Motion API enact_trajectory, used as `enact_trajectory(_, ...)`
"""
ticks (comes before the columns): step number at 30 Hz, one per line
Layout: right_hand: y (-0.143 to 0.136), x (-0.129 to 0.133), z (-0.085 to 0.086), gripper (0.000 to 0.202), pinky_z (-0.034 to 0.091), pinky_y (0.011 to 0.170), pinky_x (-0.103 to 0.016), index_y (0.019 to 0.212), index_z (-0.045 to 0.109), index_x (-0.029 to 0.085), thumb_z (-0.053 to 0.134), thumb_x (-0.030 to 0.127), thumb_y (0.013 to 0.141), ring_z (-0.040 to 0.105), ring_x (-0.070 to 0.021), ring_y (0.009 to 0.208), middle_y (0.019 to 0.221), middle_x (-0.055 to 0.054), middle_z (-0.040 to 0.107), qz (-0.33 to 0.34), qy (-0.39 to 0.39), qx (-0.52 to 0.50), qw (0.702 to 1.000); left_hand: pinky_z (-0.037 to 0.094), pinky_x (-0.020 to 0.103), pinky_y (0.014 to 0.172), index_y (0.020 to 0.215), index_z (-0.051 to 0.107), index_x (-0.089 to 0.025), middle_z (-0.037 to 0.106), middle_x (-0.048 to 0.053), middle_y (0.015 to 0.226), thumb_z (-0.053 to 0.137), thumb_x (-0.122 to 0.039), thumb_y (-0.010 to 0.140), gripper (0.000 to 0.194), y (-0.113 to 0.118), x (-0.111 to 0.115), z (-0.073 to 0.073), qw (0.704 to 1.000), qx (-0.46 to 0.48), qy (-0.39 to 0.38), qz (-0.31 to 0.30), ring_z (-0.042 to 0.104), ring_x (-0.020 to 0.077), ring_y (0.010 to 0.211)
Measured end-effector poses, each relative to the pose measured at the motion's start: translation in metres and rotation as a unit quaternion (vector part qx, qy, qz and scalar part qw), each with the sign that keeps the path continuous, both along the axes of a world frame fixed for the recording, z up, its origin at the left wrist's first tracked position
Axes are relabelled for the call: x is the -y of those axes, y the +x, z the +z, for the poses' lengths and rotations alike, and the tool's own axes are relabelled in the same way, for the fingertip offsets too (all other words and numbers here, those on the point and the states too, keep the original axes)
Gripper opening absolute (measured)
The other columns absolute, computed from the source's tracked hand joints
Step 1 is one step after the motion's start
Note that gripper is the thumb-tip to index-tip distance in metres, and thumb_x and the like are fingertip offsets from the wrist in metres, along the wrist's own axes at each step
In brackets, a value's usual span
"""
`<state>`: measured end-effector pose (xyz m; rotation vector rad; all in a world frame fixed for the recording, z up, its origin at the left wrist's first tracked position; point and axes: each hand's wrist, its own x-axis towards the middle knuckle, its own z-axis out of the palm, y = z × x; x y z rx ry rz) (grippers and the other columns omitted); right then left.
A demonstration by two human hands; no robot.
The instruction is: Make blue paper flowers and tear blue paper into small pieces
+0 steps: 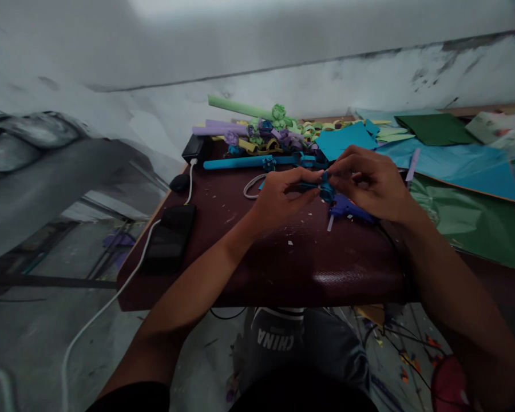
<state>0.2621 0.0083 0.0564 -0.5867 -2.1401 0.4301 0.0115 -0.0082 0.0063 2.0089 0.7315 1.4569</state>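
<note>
Between both hands, above the dark red table, is a small blue curled paper piece, which looks like a paper flower. My left hand pinches it from the left with thumb and forefinger. From the right, the fingertips of my right hand close on its upper edge. Just below my right hand lies a blue-purple glue gun, partly covered by the hand, with a pale glue stick by it. Behind the hands rests a rolled blue paper tube with a dark blue paper flower beside it.
Paper flowers and curled strips heap along the back, with a green paper tube. Blue sheets and green sheets spread right. A phone and white cable lie left. Paper scraps dot the table.
</note>
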Motion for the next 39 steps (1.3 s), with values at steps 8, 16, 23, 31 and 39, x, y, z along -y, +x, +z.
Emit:
enact_trajectory(8, 0.001, -0.004, -0.002, 0.009, 0.046, 0.058, -0.031, 0.109, 0.086, 0.029, 0.081, 0.033, 0.104, 0.065, -0.0182, 0.078, 0.098, -0.005, 0.074, 0.017, 0.025, -0.016, 0.999, 0.073, 0.036, 0.094, 0.118, 0.088, -0.019, 0.091, 0.011, 0.113, 0.092, -0.061, 0.1, 0.045, -0.004, -0.004, -0.002, 1.0, -0.019, 0.007, -0.003, 0.089, 0.0257, 0.104)
enact_trajectory(16, 0.004, -0.001, 0.003, 0.009, 0.045, 0.059, -0.033, 0.098, 0.08, 0.027, 0.082, 0.034, 0.104, 0.063, -0.0181, 0.077, 0.098, -0.004, 0.073, 0.009, -0.048, 0.004, 0.999, 0.071, 0.032, 0.089, 0.121, 0.086, -0.019, 0.09, 0.01, 0.114, 0.093, -0.056, 0.1, 0.043, -0.003, 0.0, 0.001, 0.999, -0.013, -0.034, -0.038, 0.087, 0.0225, 0.102)
enact_trajectory(23, 0.01, -0.005, 0.004, 0.014, 0.045, 0.061, -0.034, 0.108, 0.078, 0.025, 0.081, 0.039, 0.106, 0.061, -0.0167, 0.071, 0.087, -0.001, 0.071, 0.04, -0.101, 0.076, 0.991, 0.07, 0.029, 0.078, 0.115, 0.085, -0.02, 0.088, 0.008, 0.107, 0.093, -0.056, 0.098, 0.041, -0.004, 0.001, 0.004, 0.996, -0.028, -0.069, -0.046, 0.085, 0.0199, 0.092)
enact_trajectory(31, 0.011, -0.005, 0.005, 0.009, 0.043, 0.062, -0.033, 0.103, 0.076, 0.025, 0.078, 0.033, 0.106, 0.06, -0.0158, 0.069, 0.084, 0.001, 0.071, 0.06, -0.082, 0.083, 0.991, 0.07, 0.029, 0.074, 0.113, 0.085, -0.02, 0.085, 0.009, 0.106, 0.094, -0.061, 0.098, 0.046, -0.005, 0.006, 0.01, 0.99, -0.009, -0.114, -0.082, 0.081, 0.0168, 0.083)
enact_trajectory(39, 0.009, -0.002, 0.003, 0.008, 0.041, 0.068, -0.036, 0.1, 0.074, 0.027, 0.079, 0.031, 0.104, 0.056, -0.0173, 0.068, 0.08, 0.0, 0.066, 0.035, -0.041, 0.104, 0.993, 0.07, 0.027, 0.07, 0.114, 0.086, -0.018, 0.086, 0.009, 0.106, 0.097, -0.06, 0.095, 0.048, -0.005, 0.005, 0.011, 0.989, -0.002, -0.123, -0.08, 0.082, 0.0157, 0.078)
